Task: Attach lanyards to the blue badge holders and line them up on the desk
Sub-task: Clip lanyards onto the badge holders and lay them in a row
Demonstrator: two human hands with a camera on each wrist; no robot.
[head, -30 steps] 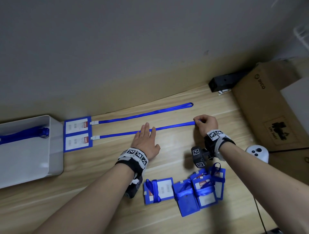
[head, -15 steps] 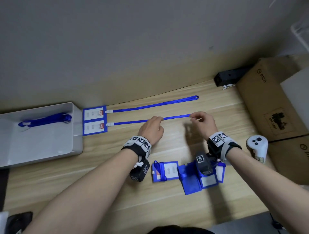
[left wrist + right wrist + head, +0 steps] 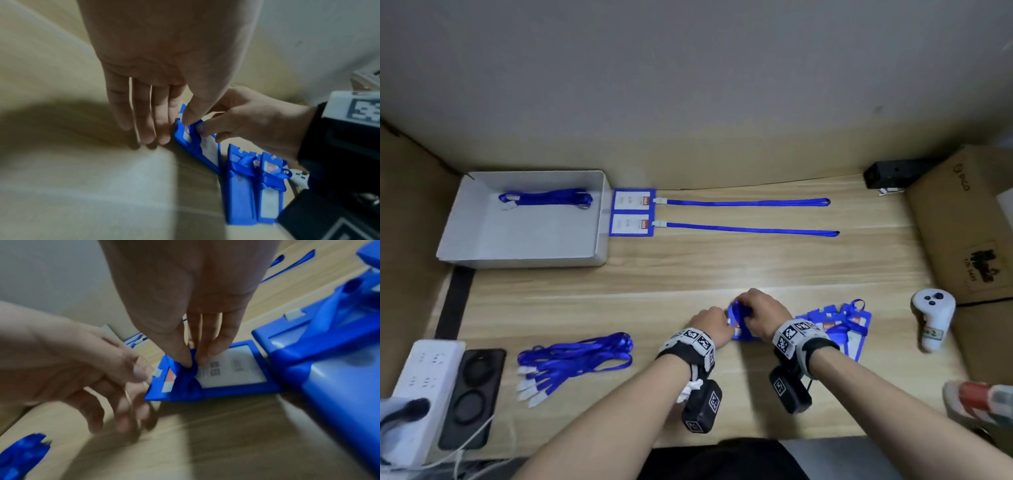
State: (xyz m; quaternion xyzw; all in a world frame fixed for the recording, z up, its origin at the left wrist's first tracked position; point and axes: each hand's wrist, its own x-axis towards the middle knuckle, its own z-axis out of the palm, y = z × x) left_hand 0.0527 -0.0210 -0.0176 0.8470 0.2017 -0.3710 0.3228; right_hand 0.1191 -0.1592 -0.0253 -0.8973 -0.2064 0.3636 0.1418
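Observation:
A blue badge holder [image 3: 216,369] lies on the desk at front centre with a blue band [image 3: 188,384] tied round it. My right hand [image 3: 194,361] pinches that band between thumb and fingers. My left hand [image 3: 175,130] is at the holder's left end, thumb on its edge and straight fingers touching the desk. More banded holders [image 3: 835,329] are piled just to the right. Two finished badges [image 3: 633,202] [image 3: 631,225] lie at the back with their lanyards [image 3: 743,203] [image 3: 750,230] stretched out to the right. A loose bundle of lanyards [image 3: 575,359] lies at front left.
A white tray [image 3: 524,260] at back left holds one folded lanyard [image 3: 544,198]. A power strip [image 3: 424,370] and a black case [image 3: 472,394] sit at the front left corner. A white controller [image 3: 933,315] and a cardboard box [image 3: 969,222] stand on the right.
Both hands let go of the second stretched lanyard and drew back to the desk's front. The right hand took hold of the band on a holder, and the left came up beside it.

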